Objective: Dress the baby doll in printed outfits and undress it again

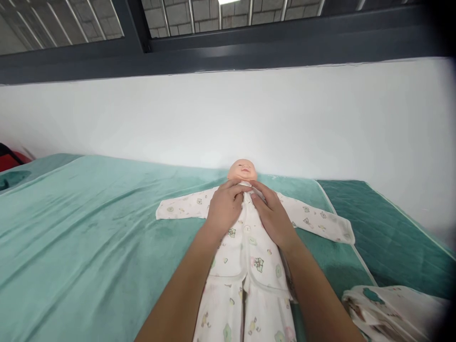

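Observation:
A baby doll [242,169] lies on its back, its head close to the wall. It wears a white printed long-sleeved shirt [252,240] with a buttoned front, both sleeves spread wide to the sides. Below the hem show matching printed pants [224,313]. My left hand [226,203] is at the left side of the collar, thumb and fingers pressed together on the shirt's cloth. Across from it, my right hand [271,211] holds the right side of the neckline, fingertips just below the doll's chin. What lies under my fingers is partly hidden.
A light green sheet [107,228] covers the bed, with a darker green quilted mat [384,223] at the right. Folded printed cloth [395,308] lies at the lower right. Behind rises a white wall [199,118] under a dark window frame [228,52]. Something red [9,160] sits far left.

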Available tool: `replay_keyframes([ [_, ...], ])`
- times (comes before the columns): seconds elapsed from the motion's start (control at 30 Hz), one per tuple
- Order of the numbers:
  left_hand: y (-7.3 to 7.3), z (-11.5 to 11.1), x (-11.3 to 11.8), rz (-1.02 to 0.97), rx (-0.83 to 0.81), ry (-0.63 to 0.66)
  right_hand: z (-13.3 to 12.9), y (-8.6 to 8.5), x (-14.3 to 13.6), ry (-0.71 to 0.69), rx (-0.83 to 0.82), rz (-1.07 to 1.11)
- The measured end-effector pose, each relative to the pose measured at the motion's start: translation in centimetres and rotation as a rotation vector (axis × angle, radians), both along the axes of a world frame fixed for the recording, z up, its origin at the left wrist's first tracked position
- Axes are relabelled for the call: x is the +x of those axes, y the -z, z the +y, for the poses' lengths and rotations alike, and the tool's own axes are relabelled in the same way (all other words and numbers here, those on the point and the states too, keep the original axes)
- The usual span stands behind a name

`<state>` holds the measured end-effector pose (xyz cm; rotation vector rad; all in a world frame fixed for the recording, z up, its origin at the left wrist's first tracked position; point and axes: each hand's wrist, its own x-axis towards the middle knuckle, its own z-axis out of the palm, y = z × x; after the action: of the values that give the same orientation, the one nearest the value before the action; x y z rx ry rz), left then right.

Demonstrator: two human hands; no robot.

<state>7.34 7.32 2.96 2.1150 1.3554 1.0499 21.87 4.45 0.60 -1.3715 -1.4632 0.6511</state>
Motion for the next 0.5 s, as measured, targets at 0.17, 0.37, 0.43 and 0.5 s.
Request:
replay_keyframes([
  [0.17,-0.1,0.0,0.0,-0.064,0.003,-0.015,0.0,-0.1,0.1,0.025,-0.020,0.101],
  [0.37,-0.6,-0.7,-0.1,-0.218,0.043,-0.059,-1.2,-0.8,0.0,0.066,0.065,0.174],
  [0.43,-0.5,-1.4,-0.3,-0.198,0.053,-0.054,-2.2,-0.8,-0.4,0.052,0.145,0.146],
  [0.5,-0.2,-2.4,-0.5,-0.168,0.071,-0.054,-3.4,-0.7,-0.8,0.039,0.202,0.119],
])
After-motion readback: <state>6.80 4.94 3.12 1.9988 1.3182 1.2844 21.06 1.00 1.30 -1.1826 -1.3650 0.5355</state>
